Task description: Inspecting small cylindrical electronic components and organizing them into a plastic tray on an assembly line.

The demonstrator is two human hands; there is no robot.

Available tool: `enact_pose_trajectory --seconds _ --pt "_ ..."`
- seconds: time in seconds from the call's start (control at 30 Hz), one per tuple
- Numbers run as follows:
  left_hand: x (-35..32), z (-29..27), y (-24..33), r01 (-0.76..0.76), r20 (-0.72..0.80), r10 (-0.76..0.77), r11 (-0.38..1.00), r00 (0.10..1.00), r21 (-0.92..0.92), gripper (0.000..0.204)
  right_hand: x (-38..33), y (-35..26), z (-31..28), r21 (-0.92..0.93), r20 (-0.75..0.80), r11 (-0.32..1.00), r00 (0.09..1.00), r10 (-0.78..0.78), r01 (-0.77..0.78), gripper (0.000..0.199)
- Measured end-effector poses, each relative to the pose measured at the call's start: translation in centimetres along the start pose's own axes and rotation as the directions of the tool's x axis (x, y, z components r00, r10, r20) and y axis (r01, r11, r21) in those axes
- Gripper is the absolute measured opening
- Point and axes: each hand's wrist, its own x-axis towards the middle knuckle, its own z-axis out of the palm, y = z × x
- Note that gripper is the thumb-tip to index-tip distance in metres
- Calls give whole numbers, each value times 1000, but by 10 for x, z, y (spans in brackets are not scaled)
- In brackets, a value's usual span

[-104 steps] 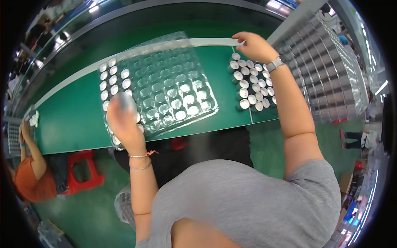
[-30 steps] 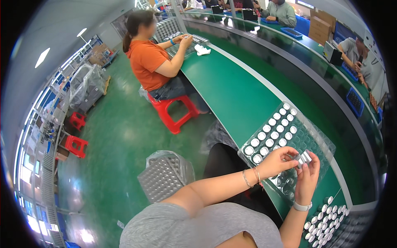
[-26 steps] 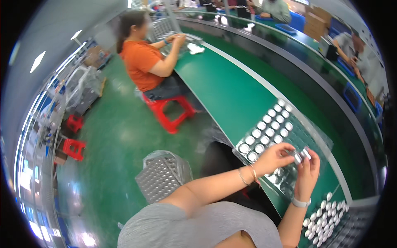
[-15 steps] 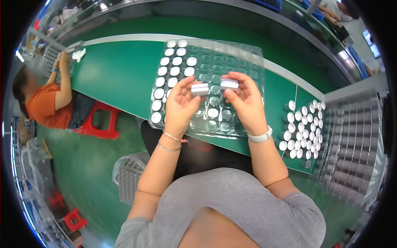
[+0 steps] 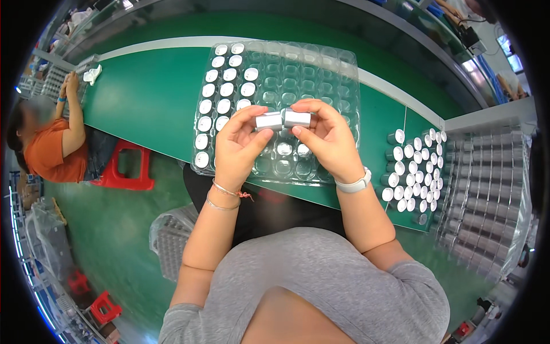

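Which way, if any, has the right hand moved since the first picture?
Yes: the right hand moved left, away from the table seam, and is now over the tray.

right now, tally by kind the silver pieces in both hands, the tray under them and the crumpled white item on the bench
Silver pieces, one each in left hand and right hand: 2
Clear tray: 1
Crumpled white item: 1
Total: 4

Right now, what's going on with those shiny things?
The person's left fingers hold one silver cylinder, and the right fingers hold another cylinder, nearly end to end, above a see-through tray. White-topped pieces sit in rows along the tray's left side. Many more pieces stand grouped on the green table to the right.
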Motion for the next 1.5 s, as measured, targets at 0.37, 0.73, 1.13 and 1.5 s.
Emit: enact_pose_trajectory --seconds 0.37,0.73,1.13,1.5 --pt "1 -2 -2 -25 13 25 999 1000 47 42 1 2 3 -37 -29 999 999 -15 14 33" --pt "1 0 -2 -46 22 45 997 999 55 41 1 6 5 -138 -117 986 986 -116 99 48" --pt "-1 -2 -2 -11 19 9 996 1000 84 43 1 5 6 -315 4 937 987 -158 152 57" --pt "-1 -2 -1 -6 19 4 996 1000 84 44 1 3 4 -473 79 848 969 -232 242 46"
